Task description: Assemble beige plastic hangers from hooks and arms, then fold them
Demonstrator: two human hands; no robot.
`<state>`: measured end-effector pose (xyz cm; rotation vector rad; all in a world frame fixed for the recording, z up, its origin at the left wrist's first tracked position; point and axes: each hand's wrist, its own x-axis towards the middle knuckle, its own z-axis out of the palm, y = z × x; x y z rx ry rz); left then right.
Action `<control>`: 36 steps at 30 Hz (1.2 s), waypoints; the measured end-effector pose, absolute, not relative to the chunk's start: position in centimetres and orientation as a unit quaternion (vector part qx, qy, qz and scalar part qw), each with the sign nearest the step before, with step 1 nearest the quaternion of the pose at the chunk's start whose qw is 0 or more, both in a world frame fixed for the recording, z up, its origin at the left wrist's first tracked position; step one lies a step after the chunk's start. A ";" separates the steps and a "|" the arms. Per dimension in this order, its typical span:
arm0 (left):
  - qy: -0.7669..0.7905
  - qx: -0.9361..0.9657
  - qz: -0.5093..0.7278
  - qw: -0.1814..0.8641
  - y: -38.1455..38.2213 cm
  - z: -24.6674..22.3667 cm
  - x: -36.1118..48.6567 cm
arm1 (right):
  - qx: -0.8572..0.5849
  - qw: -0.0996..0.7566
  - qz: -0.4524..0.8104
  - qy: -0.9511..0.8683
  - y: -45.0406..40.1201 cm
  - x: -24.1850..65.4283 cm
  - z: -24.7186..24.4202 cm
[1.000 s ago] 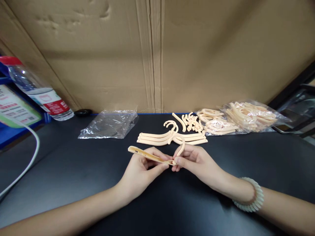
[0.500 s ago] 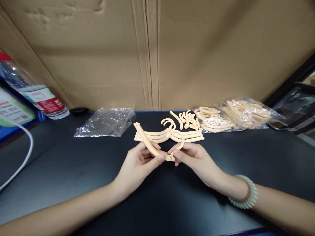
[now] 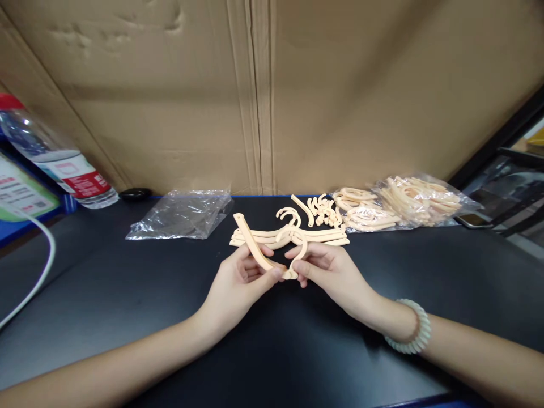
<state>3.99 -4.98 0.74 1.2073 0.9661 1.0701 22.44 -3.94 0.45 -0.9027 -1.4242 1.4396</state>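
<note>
Above the black table [image 3: 272,351], a hanger arm [image 3: 254,246] was gripped by the left hand [image 3: 236,283], its lower end met by a hook [image 3: 304,248] pinched in the right hand [image 3: 334,271]; beyond, assembled hangers [image 3: 325,234] were laid together.

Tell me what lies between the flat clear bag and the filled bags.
In the head view: the stacked hangers, a loose curved piece and a pile of small curved parts. The held long piece partly hides the hangers.
</note>
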 end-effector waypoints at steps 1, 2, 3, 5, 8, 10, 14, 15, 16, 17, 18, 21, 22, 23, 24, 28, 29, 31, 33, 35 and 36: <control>0.415 0.515 0.462 0.591 -5.0 0.8 4.0 | -0.366 0.435 0.584 -0.579 -3.6 22.7 0.6; 0.416 0.511 0.465 0.592 -4.9 0.9 3.9 | -0.370 0.427 0.578 -0.588 -3.1 23.2 0.8; 0.416 0.505 0.468 0.594 -4.9 1.0 3.9 | -0.378 0.426 0.556 -0.605 -2.4 23.8 1.1; 0.417 0.494 0.475 0.597 -4.9 1.1 3.8 | -0.403 0.446 0.443 -0.665 -0.7 25.4 1.6; 0.418 0.483 0.475 0.604 -4.8 1.2 3.7 | -0.413 0.449 0.139 -0.780 2.4 28.0 2.2; 0.419 0.481 0.475 0.607 -4.7 1.1 3.7 | -0.376 0.387 0.028 -0.842 4.1 29.2 2.3; 0.416 0.479 0.476 0.609 -4.8 1.1 3.7 | -0.344 0.285 -0.038 -0.894 5.7 29.5 1.7; 0.415 0.479 0.475 0.610 -4.8 1.2 3.7 | -0.343 0.270 -0.044 -0.899 5.8 29.2 1.5; 0.415 0.480 0.473 0.612 -4.9 1.2 3.7 | -0.341 0.258 -0.047 -0.903 5.7 29.0 1.3; 0.414 0.480 0.471 0.614 -4.9 1.2 3.7 | -0.339 0.249 -0.048 -0.906 5.7 28.8 1.1; 0.415 0.480 0.469 0.614 -5.0 1.3 3.7 | -0.338 0.242 -0.048 -0.908 5.6 28.6 1.0; 0.419 0.484 0.468 0.610 -5.1 1.4 3.7 | -0.341 0.230 -0.040 -0.910 5.6 28.4 0.7; 0.420 0.486 0.466 0.609 -5.1 1.4 3.8 | -0.346 0.229 -0.035 -0.909 5.7 28.4 0.6; 0.419 0.488 0.465 0.608 -5.1 1.4 3.8 | -0.351 0.231 -0.030 -0.907 5.7 28.5 0.6; 0.418 0.491 0.463 0.608 -5.1 1.4 3.8 | -0.354 0.235 -0.026 -0.905 5.8 28.5 0.5; 0.417 0.497 0.463 0.604 -5.1 1.5 3.9 | -0.354 0.259 0.004 -0.899 6.1 28.6 0.1; 0.418 0.498 0.463 0.602 -5.1 1.5 3.9 | -0.355 0.270 0.013 -0.895 6.2 28.5 -0.1; 0.420 0.499 0.462 0.600 -5.1 1.5 3.9 | -0.362 0.296 0.025 -0.884 6.5 28.5 -0.5; 0.422 0.501 0.460 0.600 -5.1 1.5 3.9 | -0.372 0.318 0.027 -0.872 6.6 28.4 -0.8; 0.421 0.501 0.458 0.601 -5.1 1.5 3.9 | -0.378 0.333 0.023 -0.863 6.7 28.3 -0.9; 0.420 0.501 0.458 0.602 -5.1 1.5 3.8 | -0.380 0.345 0.023 -0.858 6.6 28.3 -0.8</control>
